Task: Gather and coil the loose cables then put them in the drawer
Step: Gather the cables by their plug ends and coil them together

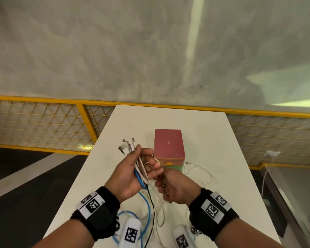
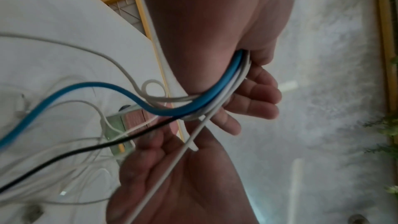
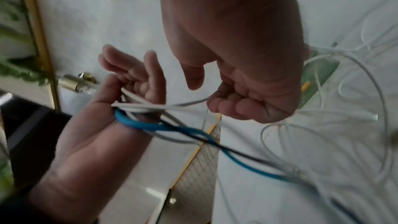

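Right hand [image 3: 243,81], fingers [image 3: 228,106] curled around a white cable [image 3: 189,103], beside left hand [image 3: 103,117] gripping blue cable [image 3: 150,126].

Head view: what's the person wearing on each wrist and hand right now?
Both hands, left hand and right hand, are bare, no gloves or sleeves. Each wrist carries a black strap with white tags printed with black square-code markers. A white marker-tagged camera pod sits under each forearm.

White, blue and black cables [image 1: 140,169] are bunched in the left hand [image 1: 132,173], tails trailing below; the drawer box [image 1: 169,148] stands just beyond.
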A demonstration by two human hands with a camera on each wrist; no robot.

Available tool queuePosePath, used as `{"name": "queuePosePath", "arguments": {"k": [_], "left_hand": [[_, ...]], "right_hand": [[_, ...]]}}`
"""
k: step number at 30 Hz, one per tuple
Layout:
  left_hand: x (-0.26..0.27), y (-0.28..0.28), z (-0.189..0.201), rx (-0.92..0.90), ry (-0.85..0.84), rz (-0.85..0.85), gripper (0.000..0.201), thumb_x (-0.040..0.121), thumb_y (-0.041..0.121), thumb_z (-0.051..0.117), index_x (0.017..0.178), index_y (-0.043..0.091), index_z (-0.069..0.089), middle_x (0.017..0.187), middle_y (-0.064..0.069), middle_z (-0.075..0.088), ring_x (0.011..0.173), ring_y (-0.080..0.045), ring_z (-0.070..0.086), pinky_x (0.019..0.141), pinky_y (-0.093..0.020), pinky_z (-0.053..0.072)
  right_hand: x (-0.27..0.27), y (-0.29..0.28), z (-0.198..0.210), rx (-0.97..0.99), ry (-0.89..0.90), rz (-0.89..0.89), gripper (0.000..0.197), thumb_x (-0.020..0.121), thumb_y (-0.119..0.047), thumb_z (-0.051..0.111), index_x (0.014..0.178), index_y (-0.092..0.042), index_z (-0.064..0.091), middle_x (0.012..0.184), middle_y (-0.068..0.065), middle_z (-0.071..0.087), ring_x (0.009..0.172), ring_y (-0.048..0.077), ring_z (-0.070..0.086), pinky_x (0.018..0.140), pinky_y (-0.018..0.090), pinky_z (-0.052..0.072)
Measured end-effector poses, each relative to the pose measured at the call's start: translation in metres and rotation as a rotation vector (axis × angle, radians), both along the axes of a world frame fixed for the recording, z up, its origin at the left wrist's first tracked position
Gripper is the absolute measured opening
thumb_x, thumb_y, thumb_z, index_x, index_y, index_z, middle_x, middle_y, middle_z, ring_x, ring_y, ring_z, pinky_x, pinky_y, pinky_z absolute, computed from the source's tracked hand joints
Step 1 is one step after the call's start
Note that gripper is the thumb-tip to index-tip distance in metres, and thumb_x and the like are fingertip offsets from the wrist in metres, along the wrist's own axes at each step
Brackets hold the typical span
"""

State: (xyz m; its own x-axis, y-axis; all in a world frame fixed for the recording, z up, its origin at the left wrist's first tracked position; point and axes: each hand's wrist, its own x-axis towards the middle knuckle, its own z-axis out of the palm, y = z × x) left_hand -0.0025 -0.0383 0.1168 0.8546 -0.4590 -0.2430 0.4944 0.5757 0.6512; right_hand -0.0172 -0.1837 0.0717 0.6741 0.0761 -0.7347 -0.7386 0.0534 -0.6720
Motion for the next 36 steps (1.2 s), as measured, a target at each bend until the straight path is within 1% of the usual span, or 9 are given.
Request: {"name": "queuePosePath", "arguments": {"k": [5,10,14,17,20,24,28,31,36], "left_hand": [[0.010,0.029,0.002,-0.027,-0.005,0.054,0.043,0.093,0.038,0.046,0.073,0.009,0.071,0.055,-0.004,0.054,0.055,-0.021,0.059,0.076,-0.046,0.060],[0.008,0.033,-0.002,-0.098,-0.005,-0.035,0.041,0.093,0.033,0.047,0.069,0.008,0.068,0.047,-0.002,0.043,0.044,-0.016,0.046,0.072,-0.044,0.059],[0.003,0.032,-0.012,-0.179,-0.055,-0.219,0.028,0.087,0.029,0.065,0.076,0.003,0.065,0.048,-0.003,0.043,0.043,-0.015,0.044,0.069,-0.043,0.058],[-0.001,0.034,-0.019,-0.226,-0.059,-0.292,0.030,0.092,0.026,0.059,0.076,0.001,0.062,0.048,-0.004,0.033,0.042,-0.015,0.045,0.069,-0.042,0.057],[-0.002,0.035,-0.021,-0.231,-0.081,-0.331,0.033,0.095,0.025,0.053,0.075,0.000,0.061,0.050,-0.003,0.027,0.042,-0.015,0.045,0.068,-0.042,0.055],[-0.001,0.036,-0.020,-0.177,-0.074,-0.316,0.033,0.094,0.025,0.054,0.071,0.002,0.059,0.045,-0.001,0.030,0.039,-0.014,0.042,0.063,-0.040,0.053],[-0.003,0.050,-0.026,-0.069,-0.007,-0.190,0.034,0.078,0.026,0.074,0.061,0.006,0.052,0.039,0.002,0.033,0.032,-0.011,0.035,0.050,-0.030,0.044],[-0.004,0.070,-0.033,-0.010,0.076,-0.136,0.034,0.081,0.024,0.068,0.059,0.008,0.050,0.040,0.002,0.028,0.031,-0.010,0.032,0.045,-0.026,0.036],[-0.009,0.109,-0.040,0.477,0.196,-0.199,0.037,0.092,0.024,0.050,0.059,0.007,0.049,0.043,0.001,0.022,0.032,-0.011,0.021,0.040,-0.020,0.025]], "right_hand": [[-0.001,-0.010,0.000,-0.306,-0.306,0.043,0.042,0.093,-0.047,0.051,0.066,-0.015,0.061,0.057,-0.004,0.051,0.048,0.009,0.040,0.046,0.021,0.028],[0.006,0.019,0.008,-0.228,-0.468,0.059,0.044,0.089,-0.056,0.053,0.064,-0.022,0.065,0.067,-0.005,0.063,0.063,0.010,0.051,0.071,0.031,0.043],[0.011,0.036,0.016,0.021,-0.229,0.246,0.026,0.089,-0.047,0.045,0.072,-0.030,0.054,0.050,-0.012,0.044,0.052,0.006,0.034,0.060,0.028,0.027],[0.016,0.040,0.011,0.118,-0.058,0.253,0.016,0.081,-0.042,0.048,0.073,-0.030,0.056,0.056,-0.008,0.048,0.041,0.004,0.037,0.056,0.029,0.020],[0.016,0.037,0.008,0.161,0.025,0.261,0.021,0.089,-0.032,0.044,0.071,-0.027,0.054,0.047,-0.008,0.050,0.036,0.004,0.041,0.053,0.026,0.021],[0.019,0.028,0.014,0.376,0.031,0.041,0.015,0.088,-0.022,0.055,0.076,-0.017,0.062,0.070,-0.003,0.061,0.053,0.009,0.051,0.052,0.022,0.038],[0.035,-0.002,0.016,0.323,0.017,-0.235,0.011,0.085,-0.025,0.056,0.075,-0.023,0.058,0.062,-0.007,0.060,0.070,0.011,0.051,0.075,0.035,0.031],[0.041,-0.031,0.018,0.445,0.040,-0.431,0.025,0.093,-0.020,0.045,0.068,-0.017,0.051,0.057,-0.002,0.055,0.072,0.015,0.058,0.077,0.035,0.039],[0.042,-0.051,0.017,0.504,-0.017,-0.593,0.035,0.100,-0.019,0.037,0.067,-0.013,0.048,0.060,0.003,0.054,0.061,0.019,0.060,0.074,0.040,0.047]]}}
